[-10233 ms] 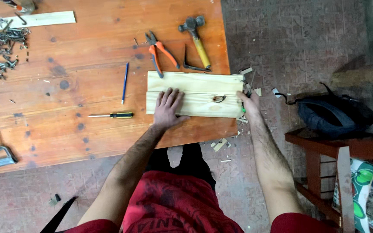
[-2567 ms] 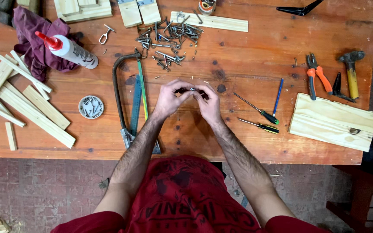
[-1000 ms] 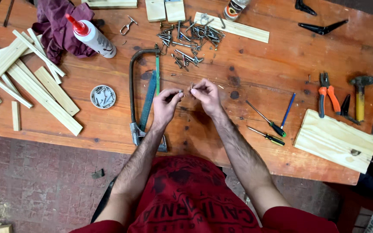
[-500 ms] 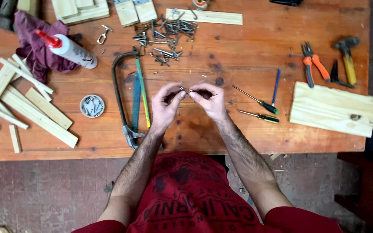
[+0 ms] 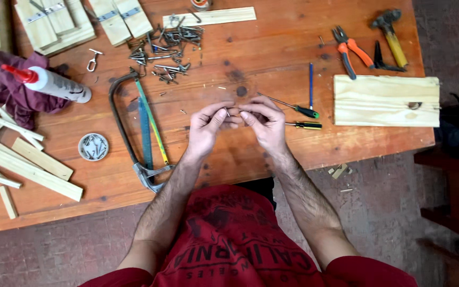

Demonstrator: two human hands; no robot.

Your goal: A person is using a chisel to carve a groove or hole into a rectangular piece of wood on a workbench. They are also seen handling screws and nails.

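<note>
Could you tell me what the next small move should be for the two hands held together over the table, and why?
Probably carry the small metal piece across to the pale board at the table's right end. Both the left hand and the right hand pinch it at the fingertips above bare wood, and the two screwdrivers lie beside the board.

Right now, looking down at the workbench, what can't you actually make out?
Head view only:
- The small metal piece pinched between the left hand and right hand: too small to identify, and fingertips cover most of it.
- The pile of metal hardware: single pieces too tangled to tell apart.
- The contents of the round tin: too small.
- The roll: cut off by the top edge.
</note>
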